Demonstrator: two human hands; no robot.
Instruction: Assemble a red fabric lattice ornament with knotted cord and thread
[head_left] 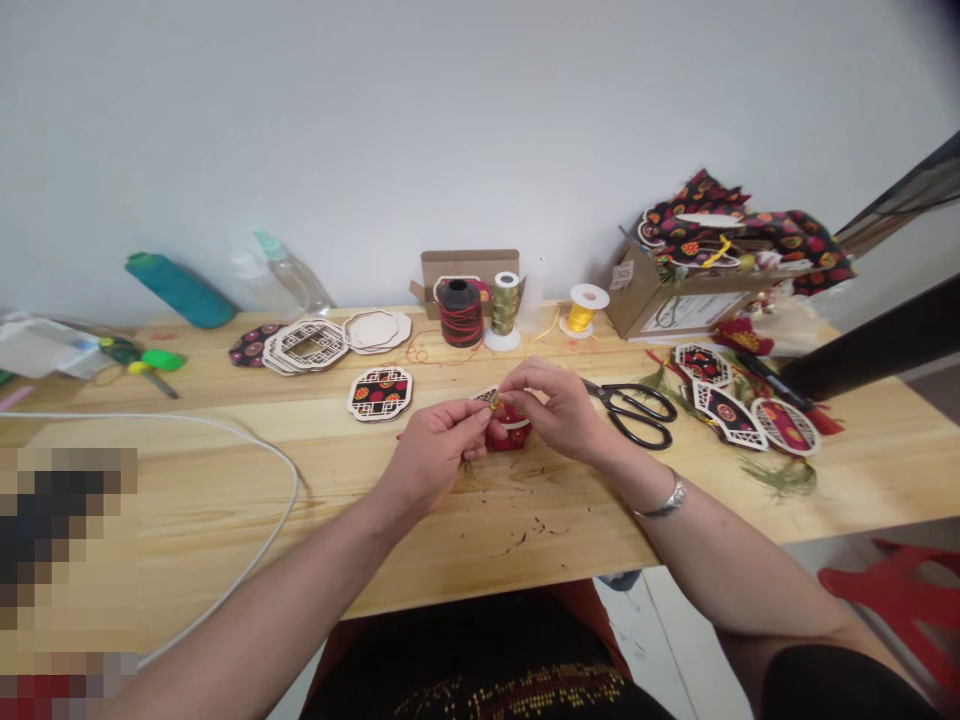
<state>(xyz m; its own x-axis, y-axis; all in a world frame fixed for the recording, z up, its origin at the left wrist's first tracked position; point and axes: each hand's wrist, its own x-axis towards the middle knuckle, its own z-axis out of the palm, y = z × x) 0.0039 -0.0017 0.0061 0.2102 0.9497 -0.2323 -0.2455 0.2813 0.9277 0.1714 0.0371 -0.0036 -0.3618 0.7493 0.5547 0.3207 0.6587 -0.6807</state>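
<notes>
My left hand and my right hand meet above the middle of the wooden table. Fingers of both are pinched on a thin yellow-green cord, whose ends are mostly hidden. Just below and behind the fingertips lies a patterned ornament with a pale frame and red cloth, partly covered by my hands. To the left rests a lattice-framed ornament with dark floral cloth. Black-handled scissors lie to the right of my right hand, blades partly hidden behind it.
Spools of dark red cord, green cord and yellow cord stand at the back. A cardboard box overflows with patterned cloth. Stacked frames sit left; finished-looking ornaments lie right. A white cable crosses the left side.
</notes>
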